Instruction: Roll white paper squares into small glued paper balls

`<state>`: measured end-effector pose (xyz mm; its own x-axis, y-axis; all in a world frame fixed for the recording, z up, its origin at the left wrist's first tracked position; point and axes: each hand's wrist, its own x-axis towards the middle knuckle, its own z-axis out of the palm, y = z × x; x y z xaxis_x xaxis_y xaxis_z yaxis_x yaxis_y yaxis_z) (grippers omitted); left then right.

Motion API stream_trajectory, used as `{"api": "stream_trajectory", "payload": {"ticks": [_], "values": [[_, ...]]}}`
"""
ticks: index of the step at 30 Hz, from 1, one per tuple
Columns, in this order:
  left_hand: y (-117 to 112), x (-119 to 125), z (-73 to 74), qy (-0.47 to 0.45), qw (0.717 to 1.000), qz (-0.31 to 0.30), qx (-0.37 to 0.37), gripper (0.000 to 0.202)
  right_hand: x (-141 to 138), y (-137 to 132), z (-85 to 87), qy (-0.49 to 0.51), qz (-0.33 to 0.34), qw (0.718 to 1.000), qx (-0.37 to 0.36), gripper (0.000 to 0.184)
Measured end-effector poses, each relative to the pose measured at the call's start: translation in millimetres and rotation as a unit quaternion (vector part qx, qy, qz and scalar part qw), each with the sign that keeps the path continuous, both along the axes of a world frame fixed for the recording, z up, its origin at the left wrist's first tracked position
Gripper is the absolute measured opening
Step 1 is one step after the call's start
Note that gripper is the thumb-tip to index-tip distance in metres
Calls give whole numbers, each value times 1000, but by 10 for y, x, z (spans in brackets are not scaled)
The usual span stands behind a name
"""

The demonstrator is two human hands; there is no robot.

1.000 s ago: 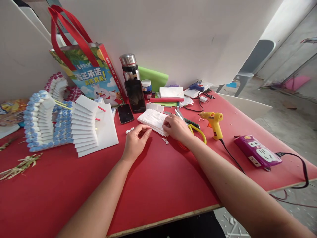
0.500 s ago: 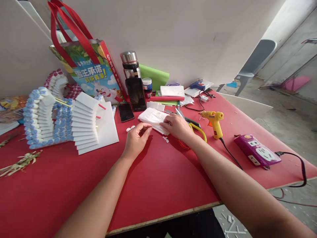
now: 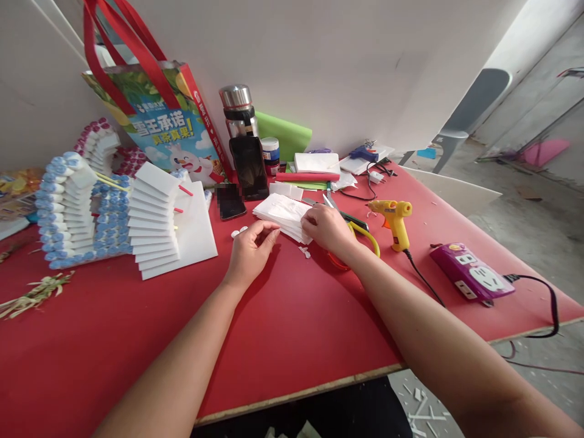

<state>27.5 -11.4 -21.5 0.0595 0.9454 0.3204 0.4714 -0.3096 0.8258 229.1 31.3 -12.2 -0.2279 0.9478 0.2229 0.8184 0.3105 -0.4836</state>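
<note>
A stack of thin white paper sheets, like tissue (image 3: 280, 210), lies on the red table in front of me. My right hand (image 3: 329, 230) is at the stack's right end, its fingers curled onto the edge of the sheets. Close to the near left side of the stack is my left hand (image 3: 250, 250), thumb and forefinger brought together in a pinch; anything between the tips is too small to make out. Small white rolled pieces (image 3: 238, 232) sit just behind the left hand. White scraps (image 3: 305, 251) lie between the hands. Scissors with yellow handles (image 3: 375, 240) are partly behind my right hand.
A yellow glue gun (image 3: 396, 222) and a purple power strip (image 3: 474, 274) stand to the right, with cords. At left are a white fan-shaped foam model (image 3: 155, 219) and a blue-and-white rolled piece (image 3: 68, 213). Behind are a phone (image 3: 232, 202), a thermos (image 3: 237, 109) and a bag (image 3: 168, 134).
The right hand's fingers have shifted slightly right, to the edge of the paper stack. The left hand stays nearly in place, still pinched. The view has tilted slightly.
</note>
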Motion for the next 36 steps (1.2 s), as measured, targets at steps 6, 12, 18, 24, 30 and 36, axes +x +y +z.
{"api": "stream_trajectory", "payload": {"ticks": [6, 12, 18, 24, 30, 36], "values": [[1, -4, 24, -81, 997, -10, -7, 31, 170, -60, 211, 168, -117, 950, 236, 23], [27, 14, 39, -233, 967, -64, -80, 47, 353, -82, 371, 408, -154, 871, 226, 28], [58, -15, 83, -393, 887, -144, -194, 73, 160, -68, 259, 537, 68, 830, -135, 43], [87, -64, -1, -390, 904, -11, -172, 47, 42, -145, 206, 428, 79, 862, -261, 55], [36, 36, 9, -359, 912, -42, -194, 51, -7, -156, 144, 385, 66, 877, -278, 47], [61, 2, -2, -336, 918, -61, -201, 36, -18, -168, 112, 399, 82, 858, -313, 27]]}}
